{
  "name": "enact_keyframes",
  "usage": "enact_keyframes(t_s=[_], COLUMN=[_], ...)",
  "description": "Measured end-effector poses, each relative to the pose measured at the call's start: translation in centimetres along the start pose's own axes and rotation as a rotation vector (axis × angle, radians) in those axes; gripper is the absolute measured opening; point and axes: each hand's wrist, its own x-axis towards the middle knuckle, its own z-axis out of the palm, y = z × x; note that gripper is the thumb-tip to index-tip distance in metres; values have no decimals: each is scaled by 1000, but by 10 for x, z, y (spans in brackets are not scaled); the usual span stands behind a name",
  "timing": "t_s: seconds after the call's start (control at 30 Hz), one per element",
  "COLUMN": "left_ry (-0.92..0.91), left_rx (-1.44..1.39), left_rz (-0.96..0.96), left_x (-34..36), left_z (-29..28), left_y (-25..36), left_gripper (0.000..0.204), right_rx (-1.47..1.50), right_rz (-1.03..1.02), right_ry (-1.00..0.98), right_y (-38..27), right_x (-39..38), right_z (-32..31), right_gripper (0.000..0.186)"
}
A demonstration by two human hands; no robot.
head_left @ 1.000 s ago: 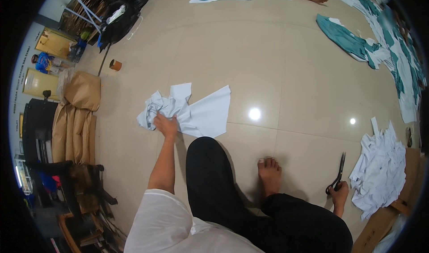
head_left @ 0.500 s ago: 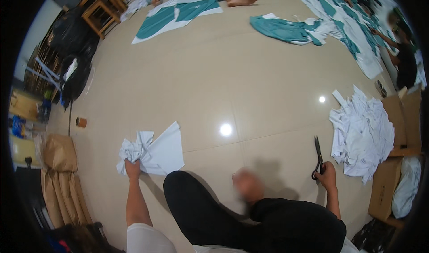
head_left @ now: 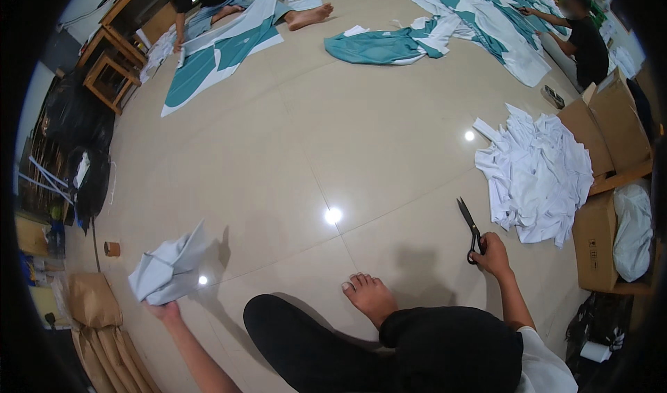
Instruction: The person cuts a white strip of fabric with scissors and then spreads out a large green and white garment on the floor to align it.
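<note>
At the lower left my left hand [head_left: 164,311] is closed on a crumpled piece of white cloth [head_left: 167,268], which hangs above the floor and casts a shadow. The cloth hides most of the fingers. On the right, my right hand [head_left: 493,254] grips the handles of black scissors [head_left: 470,228], whose blades point away from me and look nearly closed. Just beyond the scissors lies a heap of white cloth pieces [head_left: 538,174] on the tiled floor [head_left: 278,178].
Cardboard boxes [head_left: 594,244] stand at the right beside the heap. Teal and white fabric [head_left: 379,46] spreads across the far floor, where two people sit. Black bags [head_left: 80,119], a small brown roll [head_left: 112,248] and brown paper packaging [head_left: 95,300] are on the left. My bare foot [head_left: 370,297] rests between my hands.
My left hand has lifted the white cloth off the floor and carried it left. The right hand still holds the scissors. The whole view has turned, shifting the surroundings.
</note>
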Motion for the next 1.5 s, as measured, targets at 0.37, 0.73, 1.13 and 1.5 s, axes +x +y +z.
enact_keyframes(t_s=[0.37,0.73,1.13,1.5], left_ry=[42,-96,253,-19], left_rx=[829,1516,1600,1528], left_rz=[347,282,-163,167], left_x=[71,36,78,-121], left_z=[-72,-177,-191,-56], left_y=[27,-150,-79,-136], left_gripper=[61,56,74,53], right_rx=[-47,-512,-217,-261], right_rz=[57,231,-470,-521], right_ry=[-50,-423,91,121], right_y=[-5,-11,-231,-329], right_x=[-2,49,439,525], right_z=[-9,-38,60,103], right_gripper=[49,35,66,30])
